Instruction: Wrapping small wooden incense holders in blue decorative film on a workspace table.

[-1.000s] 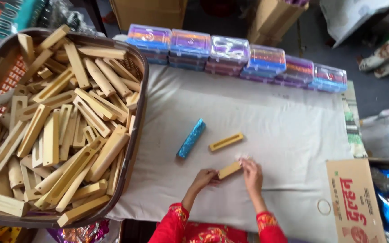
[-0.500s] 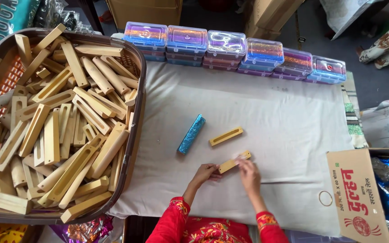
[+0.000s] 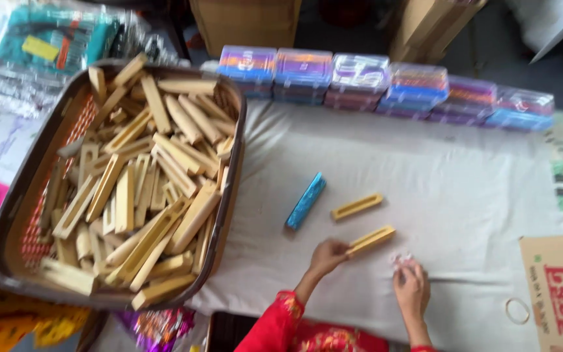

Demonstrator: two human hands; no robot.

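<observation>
The left hand is now gripping the slotted wooden block alone, fingers clamped on its near end, the right hand having released it and pinching a small pale piece.

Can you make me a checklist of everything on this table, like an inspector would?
Surface: white cloth spread over the table, wrinkled near the basket.
Job's things: slotted wooden holder held at one end by the left hand; a second wooden holder lies apart beyond it; blue glittery stick beside that.
Clutter: brown basket heaped with wooden holders; rubber band near the cardboard box.
Hands: right hand rests on the cloth, touching something small and pale, too blurred to name.
Cables: nothing seen.
Surroundings: row of clear plastic boxes with colourful contents along the far edge; cardboard cartons behind.
</observation>
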